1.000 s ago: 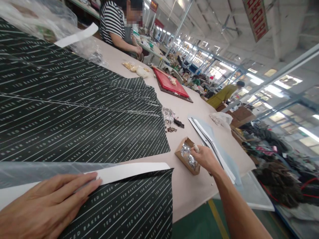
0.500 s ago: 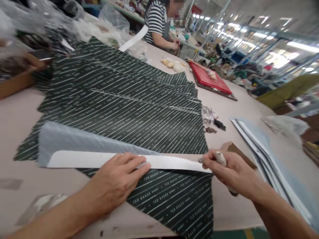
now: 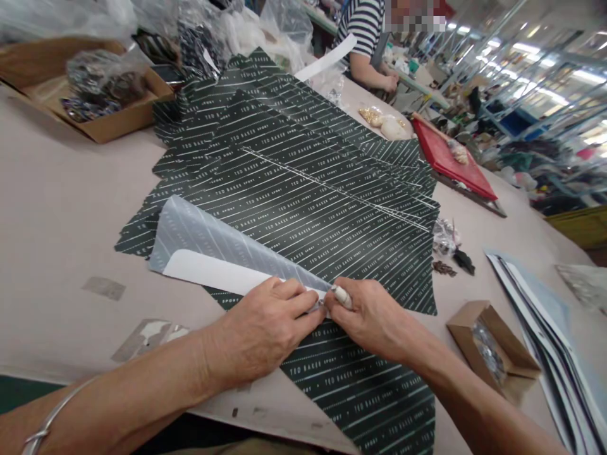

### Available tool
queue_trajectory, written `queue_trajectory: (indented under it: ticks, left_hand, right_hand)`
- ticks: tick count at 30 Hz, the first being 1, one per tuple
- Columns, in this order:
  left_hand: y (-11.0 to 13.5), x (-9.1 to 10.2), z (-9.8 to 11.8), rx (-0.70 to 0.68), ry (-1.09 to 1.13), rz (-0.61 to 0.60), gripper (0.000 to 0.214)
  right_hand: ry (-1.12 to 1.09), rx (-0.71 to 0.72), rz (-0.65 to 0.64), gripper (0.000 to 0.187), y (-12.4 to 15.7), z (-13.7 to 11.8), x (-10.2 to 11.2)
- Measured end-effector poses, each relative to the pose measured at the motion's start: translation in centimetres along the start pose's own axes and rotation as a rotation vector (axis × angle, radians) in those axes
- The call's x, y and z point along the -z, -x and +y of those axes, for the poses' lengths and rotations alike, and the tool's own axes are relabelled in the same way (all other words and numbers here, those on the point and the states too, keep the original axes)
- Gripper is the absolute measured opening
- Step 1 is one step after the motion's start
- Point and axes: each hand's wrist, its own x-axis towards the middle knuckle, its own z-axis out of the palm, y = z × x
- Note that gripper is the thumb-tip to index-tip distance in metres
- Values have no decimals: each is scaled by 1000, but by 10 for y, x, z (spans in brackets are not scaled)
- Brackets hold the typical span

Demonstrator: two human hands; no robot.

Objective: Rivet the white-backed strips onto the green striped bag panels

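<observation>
Dark green lining fabric [image 3: 303, 189] with diagonal white stripes and lettering lies in layers on the table. One grey-backed flap [image 3: 199, 230] of it is folded over, with a long white strip [image 3: 213, 270] along its lower edge. My left hand [image 3: 265, 328] is closed with its fingertips at the right part of this strip. Touching it, my right hand [image 3: 365, 316] is closed around a small tool with a pale, wrapped handle [image 3: 342, 297]. The tool's tip is hidden between my fingers. Below my hands a striped corner of fabric hangs towards the table edge.
An open cardboard box [image 3: 109, 120] holds bagged parts at the left. A small carton [image 3: 493, 354] and stacked pale strips [image 3: 545, 341] lie at the right. Farther back are a red tray [image 3: 455, 158], small bags and a co-worker in a striped shirt [image 3: 367, 28].
My right hand has moved left along the strip and now meets my left hand. The strip no longer shows to the right of my hands. The view has shifted left.
</observation>
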Motion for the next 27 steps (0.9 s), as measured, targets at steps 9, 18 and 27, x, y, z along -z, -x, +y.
queue_trajectory:
  ticks: [9,18,27]
  left_hand:
    - [0,2,-1,-20,-8,44,27]
    - [1,3,0,-19,-44,9,32]
    - [-1,3,0,-27,-32,13,32]
  right_hand:
    - [47,-24,-24,23,-8,-4,3]
    - [57,-111,-101,21,-17,-7,9]
    - [-985,-6,469,19,13,0,15]
